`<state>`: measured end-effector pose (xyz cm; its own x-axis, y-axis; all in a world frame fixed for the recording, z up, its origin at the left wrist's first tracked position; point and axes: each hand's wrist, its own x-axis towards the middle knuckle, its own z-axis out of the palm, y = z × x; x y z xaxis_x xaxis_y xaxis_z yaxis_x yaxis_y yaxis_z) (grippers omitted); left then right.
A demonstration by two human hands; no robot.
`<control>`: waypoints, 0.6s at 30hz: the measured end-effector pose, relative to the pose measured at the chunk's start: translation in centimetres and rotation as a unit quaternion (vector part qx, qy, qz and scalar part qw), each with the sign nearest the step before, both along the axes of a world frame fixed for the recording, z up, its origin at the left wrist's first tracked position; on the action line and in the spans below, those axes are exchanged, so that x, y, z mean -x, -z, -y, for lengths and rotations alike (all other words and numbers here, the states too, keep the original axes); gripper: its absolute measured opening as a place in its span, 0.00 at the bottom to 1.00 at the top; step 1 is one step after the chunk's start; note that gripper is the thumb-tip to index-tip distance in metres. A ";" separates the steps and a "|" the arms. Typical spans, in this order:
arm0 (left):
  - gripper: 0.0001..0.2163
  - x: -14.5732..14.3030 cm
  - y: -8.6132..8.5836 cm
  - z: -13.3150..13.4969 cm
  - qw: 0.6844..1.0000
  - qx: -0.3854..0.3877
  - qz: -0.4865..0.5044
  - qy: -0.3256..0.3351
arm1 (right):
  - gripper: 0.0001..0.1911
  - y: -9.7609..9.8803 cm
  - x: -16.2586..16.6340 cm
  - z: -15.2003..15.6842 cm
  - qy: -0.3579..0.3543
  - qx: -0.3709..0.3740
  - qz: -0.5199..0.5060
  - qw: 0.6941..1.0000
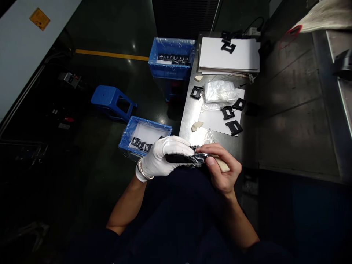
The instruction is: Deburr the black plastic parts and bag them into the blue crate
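My left hand (pixel 161 156), in a white glove, is closed around a black plastic part (pixel 178 158). Clear plastic film (pixel 200 160), which looks like a small bag, covers the part's right end. My bare right hand (pixel 227 172) pinches that film between thumb and fingers. A cream-coloured wedge (pixel 222 165), its material unclear, sits within the same hand. Just beyond my hands, more clear film (pixel 207 135) lies at the metal table's near end. Several black frame-like parts, among them one (pixel 234 127) on white paper, rest nearby.
On the metal table (pixel 188 110) are a stack of clear bags (pixel 221 91), a stack of white sheets (pixel 228 57) and cream wedges (pixel 197 126). Two blue crates, one near (pixel 129 126) and one far (pixel 172 71), hold black parts. A blue stool (pixel 106 99) stands left.
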<state>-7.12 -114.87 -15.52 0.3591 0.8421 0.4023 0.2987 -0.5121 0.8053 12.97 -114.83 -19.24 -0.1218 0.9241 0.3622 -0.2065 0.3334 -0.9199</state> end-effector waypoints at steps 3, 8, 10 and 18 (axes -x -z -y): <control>0.16 0.2 0.4 0.3 1.000 -0.016 -0.014 0.002 | 0.07 0.4 0.1 0.3 -0.001 0.032 -0.013 0.999; 0.18 0.6 2.9 2.2 0.999 0.029 -0.042 -0.013 | 0.11 2.2 1.4 1.4 -0.013 0.172 -0.046 0.984; 0.17 0.8 4.2 2.9 0.996 0.073 -0.035 -0.038 | 0.13 3.3 2.3 1.8 0.010 0.235 -0.041 0.971; 0.10 2.0 8.1 3.5 0.945 0.302 -0.039 -0.121 | 0.16 8.8 2.5 2.5 0.100 0.338 0.042 0.935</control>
<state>-9.14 -118.32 -23.59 0.1354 0.9710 -0.1972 0.4191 0.1243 0.8994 10.50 -117.31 -28.00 0.0755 0.9459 -0.3156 -0.1188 -0.3057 -0.9447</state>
